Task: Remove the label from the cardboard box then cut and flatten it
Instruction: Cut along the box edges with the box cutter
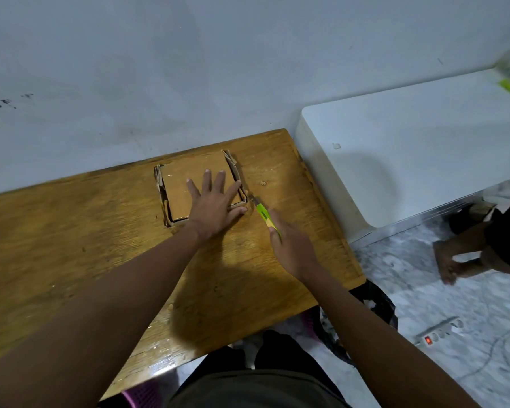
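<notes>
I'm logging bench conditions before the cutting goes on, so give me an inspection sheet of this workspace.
Surface: wooden table, worn and scratched, set against a grey wall.
Job's things: cardboard box lying squashed on the table; green utility knife, tip at the box's right near corner.
Clutter: small crumb right of the box.
Grippers: left hand pressed flat on the box; right hand holds the knife.
Cables: power strip with a lit red switch on the floor, its cord trailing.
Surroundings: white cabinet at right; another person's legs on the marble floor.
</notes>
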